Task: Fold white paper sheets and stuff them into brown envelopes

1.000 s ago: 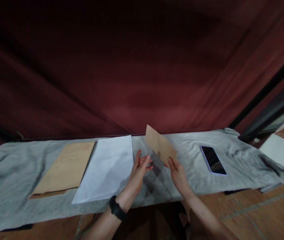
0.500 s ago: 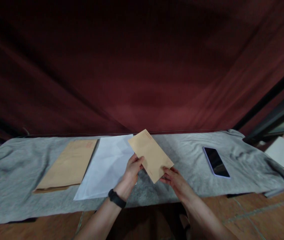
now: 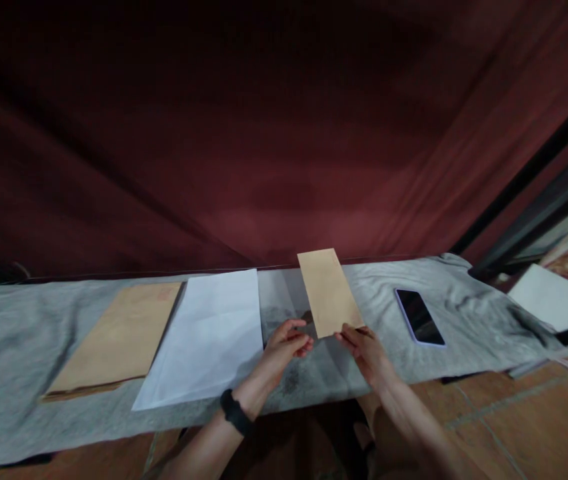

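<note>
Small brown envelope (image 3: 330, 293) now sits square, long axis running away from the person, its plain face up; half a second ago it was tilted across both hands with red print showing. Right hand (image 3: 368, 348) pinches its near edge, fingers closed on the corner, the far end near or on the grey cloth (image 3: 24, 333), I cannot tell which. Left hand (image 3: 284, 347) has let go: loosely curled, half open, holding nothing, just left of the envelope. So the envelope has been turned over and passed to one hand, which reads as a flip now finished. Left of it lie a white sheet (image 3: 209, 333) and a large brown envelope (image 3: 119, 337); a phone (image 3: 418, 316) lies to the right.
</note>
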Action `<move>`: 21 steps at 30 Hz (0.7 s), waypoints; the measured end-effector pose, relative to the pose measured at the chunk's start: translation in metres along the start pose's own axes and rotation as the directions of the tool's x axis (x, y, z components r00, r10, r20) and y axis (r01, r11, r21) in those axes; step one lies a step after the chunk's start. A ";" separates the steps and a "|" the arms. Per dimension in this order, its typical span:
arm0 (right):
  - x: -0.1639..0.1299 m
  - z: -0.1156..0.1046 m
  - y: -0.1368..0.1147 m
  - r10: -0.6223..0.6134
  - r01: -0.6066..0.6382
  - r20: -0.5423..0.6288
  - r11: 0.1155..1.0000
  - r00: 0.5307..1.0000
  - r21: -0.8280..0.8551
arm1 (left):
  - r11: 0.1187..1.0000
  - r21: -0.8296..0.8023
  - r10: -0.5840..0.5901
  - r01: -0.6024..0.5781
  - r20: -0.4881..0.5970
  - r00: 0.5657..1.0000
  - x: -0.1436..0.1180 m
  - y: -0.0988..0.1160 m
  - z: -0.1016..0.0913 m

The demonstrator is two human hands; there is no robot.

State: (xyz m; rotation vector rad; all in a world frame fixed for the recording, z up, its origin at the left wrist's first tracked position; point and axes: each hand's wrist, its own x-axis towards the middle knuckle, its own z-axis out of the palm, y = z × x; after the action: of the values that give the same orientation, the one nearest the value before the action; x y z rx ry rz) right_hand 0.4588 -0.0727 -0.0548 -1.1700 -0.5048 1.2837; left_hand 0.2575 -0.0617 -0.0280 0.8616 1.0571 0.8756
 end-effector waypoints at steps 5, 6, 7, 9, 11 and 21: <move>0.012 -0.030 -0.006 -0.006 0.003 -0.084 0.999 0.996 -0.037 | 1.000 0.010 -0.012 0.012 -0.012 1.000 0.002 -0.001 -0.004; 0.013 -0.036 -0.006 -0.008 0.003 -0.094 0.999 0.996 -0.051 | 1.000 0.014 -0.011 0.011 -0.013 1.000 0.002 -0.001 -0.005; 0.013 -0.041 -0.005 -0.015 0.008 -0.102 0.998 0.995 -0.066 | 1.000 0.019 -0.011 0.011 -0.015 1.000 0.002 0.000 -0.005; 0.013 -0.048 -0.004 -0.029 0.020 -0.108 0.996 0.994 -0.087 | 0.999 0.031 -0.008 0.009 -0.026 1.000 0.001 0.000 -0.006; 0.011 -0.053 -0.003 -0.039 0.030 -0.124 0.997 0.991 -0.076 | 0.999 0.045 0.000 0.002 -0.043 0.999 0.001 0.002 -0.009; 0.016 -0.077 -0.016 -0.207 0.039 -0.173 0.741 0.963 -0.671 | 0.991 0.113 0.092 -0.074 -0.165 0.982 0.002 0.023 -0.037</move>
State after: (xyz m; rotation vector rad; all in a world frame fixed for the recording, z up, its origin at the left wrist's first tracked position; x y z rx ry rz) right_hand 0.5353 -0.0855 -0.0751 -1.8272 -0.8901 0.8313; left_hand 0.2189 -0.0449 -0.0179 0.9380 1.2322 0.9833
